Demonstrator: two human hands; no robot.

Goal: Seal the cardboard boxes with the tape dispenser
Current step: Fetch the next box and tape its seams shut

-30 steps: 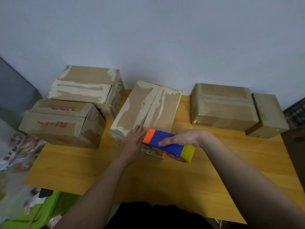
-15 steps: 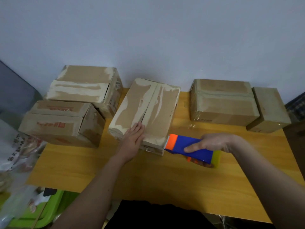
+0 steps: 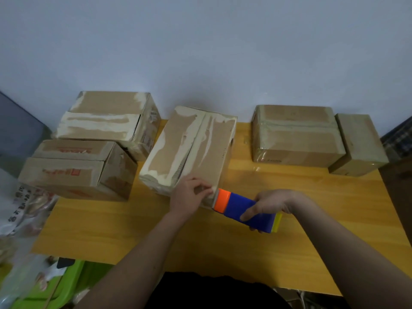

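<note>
blue dispenser [image 3: 246,210] touching middle box [image 3: 189,148].

Illumination is dim, soft and cool. The wall [image 3: 200,41] shades gradually darker toward the upper corners. Soft shadows fall on the wooden table [image 3: 223,253] beneath the forearms. Faint glare marks the taped box [image 3: 296,134] at upper right. Wide-angle distortion bends the frame edges. Lower-left clutter is blurred; overall detail is soft.
</note>
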